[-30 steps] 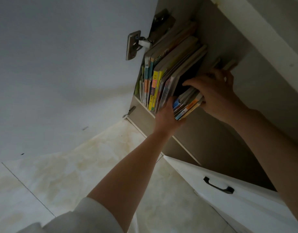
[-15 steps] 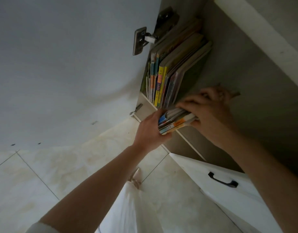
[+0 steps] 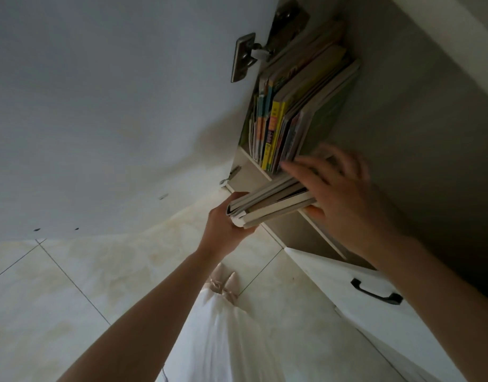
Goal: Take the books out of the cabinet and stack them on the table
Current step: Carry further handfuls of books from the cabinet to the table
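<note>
Books [image 3: 267, 205] in a small bundle sit between both hands, just outside the front edge of the cabinet shelf [image 3: 254, 166], tilted so the near end hangs lower than the far end. The left hand [image 3: 223, 224] grips the near, lower end of the bundle, fingers curled under it and the pale spine corner resting against the palm. The right hand [image 3: 344, 197] holds the far end, thumb beneath and blurred fingers spread over the top of the covers. More books, a standing row [image 3: 287, 117] with yellow, orange and teal spines, lean together on the shelf against the cabinet's left wall, close behind the right hand's fingers. The open cabinet door [image 3: 113, 106] fills the left of the view, its metal hinge [image 3: 244, 57] at the top of the opening. Below the shelf a white drawer front [image 3: 375, 304] carries a dark handle [image 3: 376, 295]. Pale floor tiles [image 3: 72, 285] lie underneath, with the person's white skirt [image 3: 223, 334] and pointed shoes [image 3: 223, 285] showing between the forearms.
</note>
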A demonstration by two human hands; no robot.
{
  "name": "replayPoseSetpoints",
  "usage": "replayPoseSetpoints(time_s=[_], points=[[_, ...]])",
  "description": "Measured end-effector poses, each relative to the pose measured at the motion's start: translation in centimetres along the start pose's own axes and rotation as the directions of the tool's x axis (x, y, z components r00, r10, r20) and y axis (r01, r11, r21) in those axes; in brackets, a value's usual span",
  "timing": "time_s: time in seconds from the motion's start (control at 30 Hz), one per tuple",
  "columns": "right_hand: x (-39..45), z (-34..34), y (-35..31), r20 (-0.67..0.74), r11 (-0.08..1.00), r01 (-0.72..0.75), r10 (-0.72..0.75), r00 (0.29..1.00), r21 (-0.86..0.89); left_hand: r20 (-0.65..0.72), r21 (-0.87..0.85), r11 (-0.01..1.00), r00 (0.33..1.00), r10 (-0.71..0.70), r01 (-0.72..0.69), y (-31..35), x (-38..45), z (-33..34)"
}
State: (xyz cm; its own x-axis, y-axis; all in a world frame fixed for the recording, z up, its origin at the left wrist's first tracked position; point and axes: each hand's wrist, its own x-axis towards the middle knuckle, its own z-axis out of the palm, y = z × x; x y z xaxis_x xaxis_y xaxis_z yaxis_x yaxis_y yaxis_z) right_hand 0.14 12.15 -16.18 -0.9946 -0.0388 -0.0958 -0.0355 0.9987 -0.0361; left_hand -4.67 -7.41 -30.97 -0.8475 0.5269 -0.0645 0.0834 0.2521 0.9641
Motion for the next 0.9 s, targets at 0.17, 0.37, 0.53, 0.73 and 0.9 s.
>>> replayPoseSetpoints(time_s=[0.17,0.37,0.53,0.73,0.9], points=[[-1.1,0.3,4.0,-0.085,0.927,-0.336,0.354,0.932,0.167,0.005,0.017,1.0,1.0,0.004,-0.004,-0.7,0.1,0.0],[-1.6,3.3,6.8,0.258,0.612,-0.605,0.561,0.786,0.51,0.027,0.052,0.998,0.999,-0.02,0.018,-1.0,0.3,-0.6],[-0.2,4.8,6.8,0.387,0.508,-0.471,0.269,0.882,0.721,0.082,0.078,0.997,0.997,0.017,-0.023,-1.0,0.8,-1.0],[0.4,5.8,7.1,0.338,0.468,-0.454,0.314,0.887,0.758,0.065,0.087,0.996,0.997,-0.04,0.034,-1.5,1.1,-1.2],[-0.8,5.2,6.7,0.405,0.442,-0.543,0.372,0.835,0.714,0.095,0.111,0.991,0.991,-0.089,0.078,-0.2,1.3,-1.2]])
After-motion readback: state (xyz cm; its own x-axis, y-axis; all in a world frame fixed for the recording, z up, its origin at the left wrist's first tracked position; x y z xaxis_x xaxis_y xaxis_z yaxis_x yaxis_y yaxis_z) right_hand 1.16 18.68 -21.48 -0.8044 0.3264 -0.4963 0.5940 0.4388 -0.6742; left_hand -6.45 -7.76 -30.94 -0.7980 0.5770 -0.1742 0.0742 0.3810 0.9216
